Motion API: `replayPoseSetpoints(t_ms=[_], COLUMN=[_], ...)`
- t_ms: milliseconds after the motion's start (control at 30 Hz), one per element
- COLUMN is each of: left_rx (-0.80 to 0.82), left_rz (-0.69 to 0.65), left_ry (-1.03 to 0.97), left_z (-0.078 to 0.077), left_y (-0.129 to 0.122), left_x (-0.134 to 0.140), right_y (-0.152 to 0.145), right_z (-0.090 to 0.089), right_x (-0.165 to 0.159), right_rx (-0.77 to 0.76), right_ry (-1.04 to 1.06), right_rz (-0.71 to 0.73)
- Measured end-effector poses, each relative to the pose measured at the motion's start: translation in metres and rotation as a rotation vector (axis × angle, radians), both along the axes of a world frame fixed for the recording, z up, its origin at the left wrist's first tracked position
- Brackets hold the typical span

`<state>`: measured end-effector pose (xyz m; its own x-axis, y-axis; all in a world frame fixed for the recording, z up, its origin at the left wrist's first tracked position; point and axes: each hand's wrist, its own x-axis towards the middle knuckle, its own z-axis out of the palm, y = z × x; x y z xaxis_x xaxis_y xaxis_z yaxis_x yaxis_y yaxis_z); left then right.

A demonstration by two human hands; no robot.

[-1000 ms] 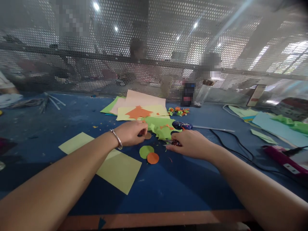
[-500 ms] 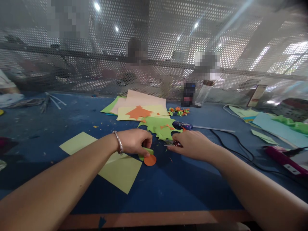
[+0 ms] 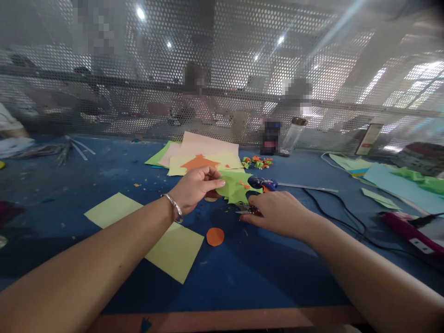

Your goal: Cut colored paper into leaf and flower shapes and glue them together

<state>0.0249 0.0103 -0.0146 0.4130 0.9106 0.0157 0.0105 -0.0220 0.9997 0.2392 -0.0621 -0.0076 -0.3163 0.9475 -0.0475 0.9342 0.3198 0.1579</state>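
My left hand [image 3: 199, 187], with a silver bangle at its wrist, is closed in a pinch at the left edge of the jagged green paper [image 3: 236, 185]. Its curled fingers partly hide what lies beneath them. An orange paper disc [image 3: 215, 237] lies flat on the table below that hand. My right hand [image 3: 275, 210] is wrapped round a small pair of scissors [image 3: 255, 211], their blades pointing left just below the green paper. Beyond that hand rests a dark blue glue gun [image 3: 262, 181] with a long clear stick at its back.
Pale yellow-green sheets [image 3: 176, 252] lie under my left forearm. Behind are stacked coloured papers [image 3: 211, 141] and small orange-green paper pieces [image 3: 258, 162]. At right are a magenta power strip [image 3: 409, 233], a black cord [image 3: 347, 201] and blue paper [image 3: 398, 185]. A perforated metal screen [image 3: 138, 101] stands behind.
My left hand has moved up and away from the orange disc, which now lies free on the table, to the green paper. My right hand stays nearly in place with the scissors.
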Motion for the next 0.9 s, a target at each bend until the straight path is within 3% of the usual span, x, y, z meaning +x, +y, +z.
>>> replayPoseSetpoints(t_ms=[333,467,700,900], left_rx=[-0.129,-0.174,-0.225,-0.215], left_rz=[0.071,0.033,-0.074,-0.153], left_ry=[-0.085,-0.119,-0.137,-0.095], left_z=[0.007,0.008,0.006,0.007], left_y=[-0.010,-0.011,-0.011,-0.019], left_x=[0.006,0.006,0.007,0.009], right_y=[0.000,0.000,-0.005,0.001], right_z=[0.006,0.005,0.002,-0.006], right_x=[-0.001,0.000,-0.001,0.002], right_rx=[0.096,0.140,0.426,0.465], right_ry=[-0.001,0.053,0.258,0.473], right_rz=[0.022,0.064,0.263,0.383])
